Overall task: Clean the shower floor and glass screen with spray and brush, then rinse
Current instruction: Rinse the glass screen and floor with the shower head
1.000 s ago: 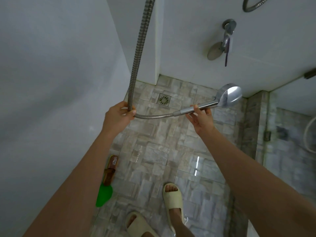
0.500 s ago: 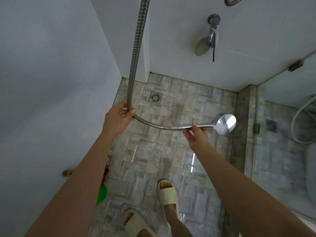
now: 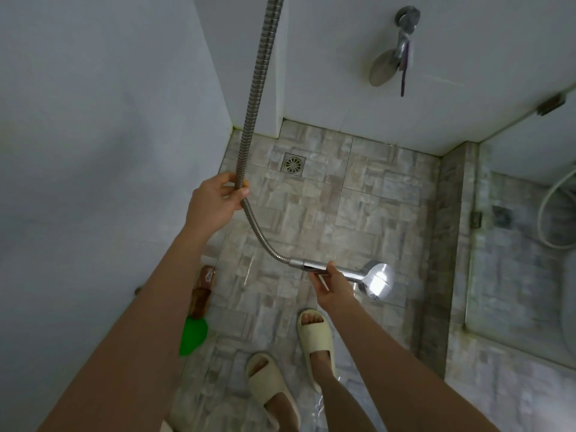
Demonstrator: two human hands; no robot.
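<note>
From my head camera: over the last second I had swung the shower head (image 3: 378,279) down. It had been up level with the drain (image 3: 294,163) and aimed at the far wall. Now it hung low over the shower floor (image 3: 374,198), just ahead of my right slipper (image 3: 316,332) and close to the kerb (image 3: 448,244) under the glass screen (image 3: 523,307).

My right hand (image 3: 332,286) pinched the chrome handle (image 3: 311,265), thumb on top and fingers curled beneath. My left hand (image 3: 215,202) had kept its place, fingers wrapped round the metal hose (image 3: 255,88), which now sloped down from that hand to the handle. I judged that I was at the rinsing stage and lining up for the floor. I could not tell whether water was running, because glare covered the face of the shower head.

The floor was mottled stone-pattern tile with wet glints near my feet. Pale walls closed in the left and far sides, and a wall tap (image 3: 402,35) with a dark strip hanging from it sat on the far one. The glass stood on my right, with more tile and a white hose blurred behind it. By the left wall lay a brown-handled, green-ended tool (image 3: 202,288), probably the brush, and I was not touching it.
</note>
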